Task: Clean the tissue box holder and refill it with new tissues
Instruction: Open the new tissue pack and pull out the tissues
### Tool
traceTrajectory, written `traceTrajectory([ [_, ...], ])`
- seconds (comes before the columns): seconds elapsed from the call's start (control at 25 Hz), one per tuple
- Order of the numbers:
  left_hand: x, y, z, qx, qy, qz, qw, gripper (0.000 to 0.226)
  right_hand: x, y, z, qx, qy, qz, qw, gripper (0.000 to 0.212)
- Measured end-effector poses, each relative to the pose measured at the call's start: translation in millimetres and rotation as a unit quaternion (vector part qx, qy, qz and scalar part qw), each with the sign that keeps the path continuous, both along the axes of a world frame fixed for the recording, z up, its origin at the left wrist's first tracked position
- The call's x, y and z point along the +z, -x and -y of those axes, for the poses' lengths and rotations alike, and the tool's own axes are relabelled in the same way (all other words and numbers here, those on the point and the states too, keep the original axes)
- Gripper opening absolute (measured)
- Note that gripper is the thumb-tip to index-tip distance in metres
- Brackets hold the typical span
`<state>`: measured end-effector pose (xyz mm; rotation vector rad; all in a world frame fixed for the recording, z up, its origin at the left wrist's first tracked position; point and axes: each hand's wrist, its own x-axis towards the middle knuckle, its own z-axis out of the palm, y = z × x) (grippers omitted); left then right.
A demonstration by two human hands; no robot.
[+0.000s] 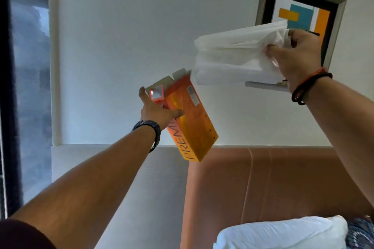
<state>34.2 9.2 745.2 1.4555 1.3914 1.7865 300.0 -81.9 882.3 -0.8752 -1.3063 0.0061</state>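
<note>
My left hand (156, 110) grips an orange cardboard tissue box (194, 125) near its opened top end, whose flaps stick up. The box hangs tilted in the air at the centre of the view, with dark lettering down its side. Up to the right, my right hand (297, 56) pinches a thick stack of white tissues (232, 56), held clear of the box's open end. A thin grey flat edge (263, 85) shows just under the stack; I cannot tell what it is. No tissue box holder is in view.
A white wall fills the background, with a framed abstract picture (299, 16) at the upper right behind the tissues. Below are a brown padded headboard (263, 184), a white pillow (283, 232) and a patterned cushion (360, 232). A dark window (26, 87) runs down the left.
</note>
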Motion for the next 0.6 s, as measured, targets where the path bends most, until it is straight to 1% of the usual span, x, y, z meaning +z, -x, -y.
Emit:
traceTrajectory([
  [0.04,-12,-11,-2,-0.020,0.019,0.057,0.998,0.132,-6,-7,-1,0.005,0.017,-0.013,1.000,0.033],
  [0.12,-45,-39,-1,-0.061,0.060,0.159,0.984,0.127,-30,-23,-6,0.008,0.059,-0.033,0.998,0.034],
  [0.24,-110,-87,8,-0.099,0.124,0.279,0.947,0.119,-91,-49,-11,0.033,0.157,-0.062,0.985,0.031],
  [0.32,-160,-120,15,-0.113,0.168,0.320,0.926,0.120,-146,-66,-13,0.066,0.218,-0.113,0.967,0.030],
  [0.36,-186,-138,20,-0.116,0.189,0.323,0.920,0.118,-177,-75,-15,0.074,0.244,-0.147,0.956,0.030],
  [0.44,-238,-172,32,-0.109,0.210,0.339,0.910,0.100,-244,-92,-15,0.067,0.294,-0.206,0.931,0.028],
  [0.48,-264,-187,38,-0.108,0.221,0.359,0.900,0.091,-279,-99,-14,0.053,0.319,-0.226,0.919,0.027],
  [0.6,-347,-231,64,-0.145,0.301,0.416,0.846,0.077,-396,-130,5,-0.006,0.403,-0.266,0.876,0.024],
])
